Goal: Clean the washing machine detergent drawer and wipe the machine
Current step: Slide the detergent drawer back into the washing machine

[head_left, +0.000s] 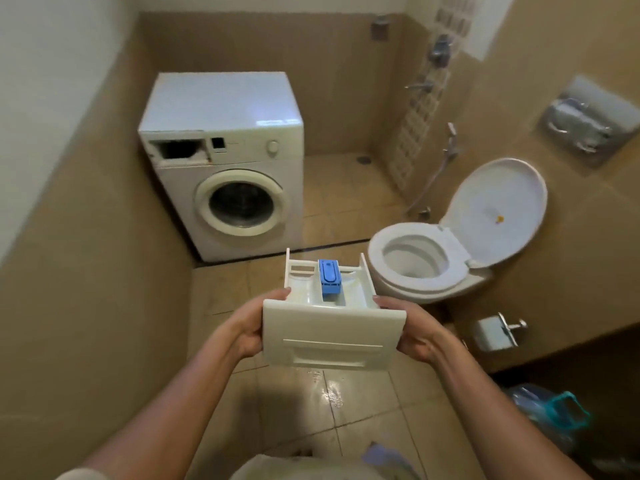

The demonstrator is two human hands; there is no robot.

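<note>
I hold the white detergent drawer (332, 327) out in front of me, its front panel toward me and a blue insert (329, 277) standing in its middle compartment. My left hand (254, 325) grips the drawer's left side and my right hand (410, 332) grips its right side. The white front-loading washing machine (225, 161) stands ahead against the left wall, a few steps away. Its drawer slot (180, 150) at the top left of the panel is an open dark hole.
An open toilet (426, 265) with raised lid stands to the right, a paper holder (498, 330) below it. A wet patch (329, 389) shines on the floor tiles under the drawer. Blue-green plastic bags (550, 414) lie at lower right. Shower taps (436, 57) are on the far right wall.
</note>
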